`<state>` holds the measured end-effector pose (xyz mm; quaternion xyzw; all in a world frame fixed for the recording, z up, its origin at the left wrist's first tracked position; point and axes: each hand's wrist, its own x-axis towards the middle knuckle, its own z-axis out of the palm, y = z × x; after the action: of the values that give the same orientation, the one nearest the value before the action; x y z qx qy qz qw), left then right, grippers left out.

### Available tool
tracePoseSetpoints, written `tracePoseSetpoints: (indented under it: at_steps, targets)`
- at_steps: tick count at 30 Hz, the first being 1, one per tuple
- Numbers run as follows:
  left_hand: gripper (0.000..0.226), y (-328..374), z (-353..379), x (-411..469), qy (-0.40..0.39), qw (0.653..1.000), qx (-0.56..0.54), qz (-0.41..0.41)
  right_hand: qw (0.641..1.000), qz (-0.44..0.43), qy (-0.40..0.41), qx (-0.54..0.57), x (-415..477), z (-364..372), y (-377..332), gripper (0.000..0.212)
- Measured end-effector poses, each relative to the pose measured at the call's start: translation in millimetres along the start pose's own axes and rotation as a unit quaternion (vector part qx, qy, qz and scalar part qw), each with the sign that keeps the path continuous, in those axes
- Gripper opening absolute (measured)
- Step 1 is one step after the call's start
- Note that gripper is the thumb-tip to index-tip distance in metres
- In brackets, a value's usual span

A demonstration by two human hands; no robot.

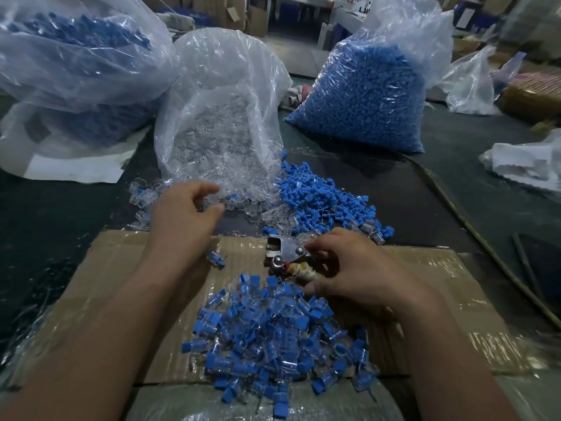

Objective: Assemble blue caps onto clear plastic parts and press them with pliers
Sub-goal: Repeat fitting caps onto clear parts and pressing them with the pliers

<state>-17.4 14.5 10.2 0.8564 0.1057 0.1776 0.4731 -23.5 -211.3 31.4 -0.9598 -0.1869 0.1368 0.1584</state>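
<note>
Where the far-left bag (76, 56) slumps: blue pieces show through its clear film; whether they are finished ones I cannot tell.
Bag of clear plastic parts (218, 117): it lies on the dark table with its mouth toward the person, and parts spill out at the cardboard's far edge.
Left hand (182, 214): it reaches over that spill with fingers loosely curled and the thumb near the fingertips; whether a part is pinched between them cannot be told.
Cardboard sheet (121, 268): taped and flat, it serves as the work surface under both forearms.
Stray capped piece (217, 258): it lies alone on the cardboard just beside the left wrist.
Heap of capped pieces (273, 338): many clear bodies with blue caps fitted are piled between the forearms, probably the finished output.
Pliers (285, 253): the metal head points left on the cardboard and the wrapped handles run under the right hand.
Loose blue caps (315, 196): they are scattered on the table beyond the pliers, touching the clear spill.
Right hand (349, 268): its fingers curl round the pliers' handles.
Bag of blue caps (364, 95): it stands upright, packed nearly full.
Progress: a fair heap looks done, yet both supply bags remain heavily stocked, so most of the job seems to be left; the step in hand appears to be fetching the next clear part.
</note>
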Motion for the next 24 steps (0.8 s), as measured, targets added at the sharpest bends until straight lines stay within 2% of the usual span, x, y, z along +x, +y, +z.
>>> tracePoseSetpoints:
  at_steps: [3,7,10,17,21,24]
  targets:
    - [0.042,-9.7,-0.5,7.3,0.018,0.994,0.108,0.013,1.000,0.006,-0.005,0.010,-0.6,-1.5,0.8,0.070]
    - [0.053,-17.3,-0.1,15.4,-0.042,0.980,0.192,-0.017,1.000,0.009,-0.005,0.009,-0.7,-2.1,2.0,0.068]
    - [0.050,-20.2,4.1,15.8,-0.092,0.972,0.218,0.011,1.000,0.010,-0.004,0.011,-0.8,-2.3,2.7,0.068]
    - [0.029,-16.6,9.2,9.9,-0.109,0.959,0.231,0.119,1.000,0.010,0.004,0.013,-0.1,-0.8,4.0,0.068]
    - [0.027,-12.3,10.8,3.9,-0.102,0.971,0.185,0.112,1.000,0.009,0.003,0.021,0.4,-0.8,4.9,0.066]
    - [0.023,-10.4,11.7,1.5,-0.089,0.979,0.138,0.118,0.998,0.010,0.002,0.056,-0.8,-2.0,6.7,0.057]
